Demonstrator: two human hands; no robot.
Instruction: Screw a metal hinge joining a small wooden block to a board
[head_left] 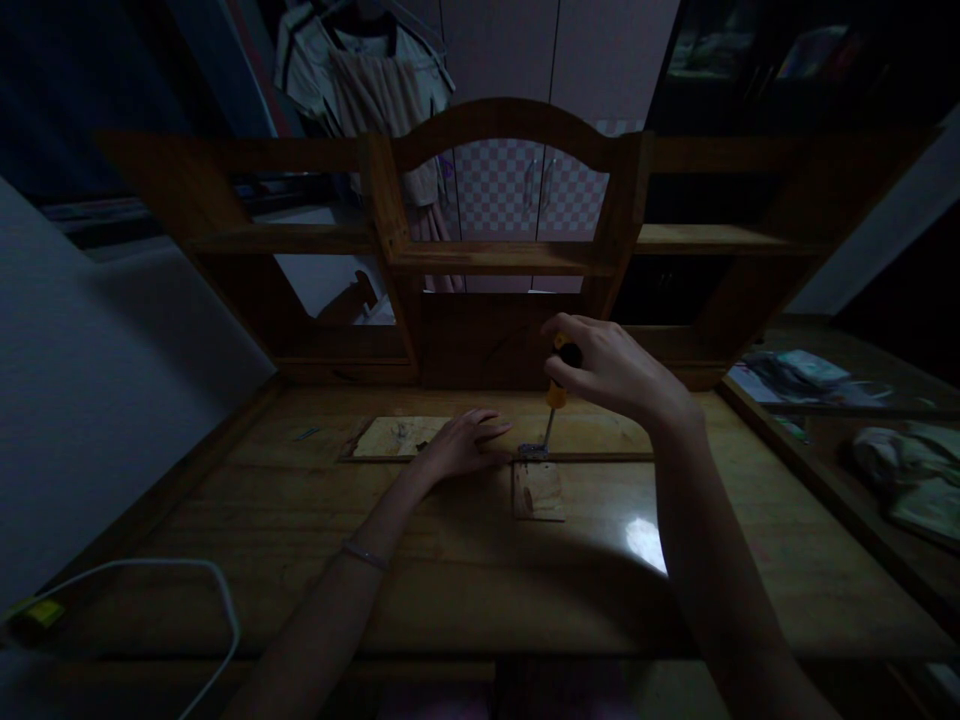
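Note:
My right hand (611, 368) is closed round the black and orange handle of a screwdriver (556, 395), held upright with its tip on a small metal bracket (532, 451). The bracket sits where a long thin wooden board (600, 436) meets a short wooden piece (538, 491) on the desk. My left hand (463, 445) lies flat on the long board just left of the bracket, fingers stretched out towards it. A thin bracelet is on that wrist.
The wooden desk (315, 540) has a shelf hutch (502, 255) at the back. A white cable (217, 600) loops at the front left beside a yellow plug (37, 612). Papers and cloth (900, 465) lie on a side surface at the right. The room is dim.

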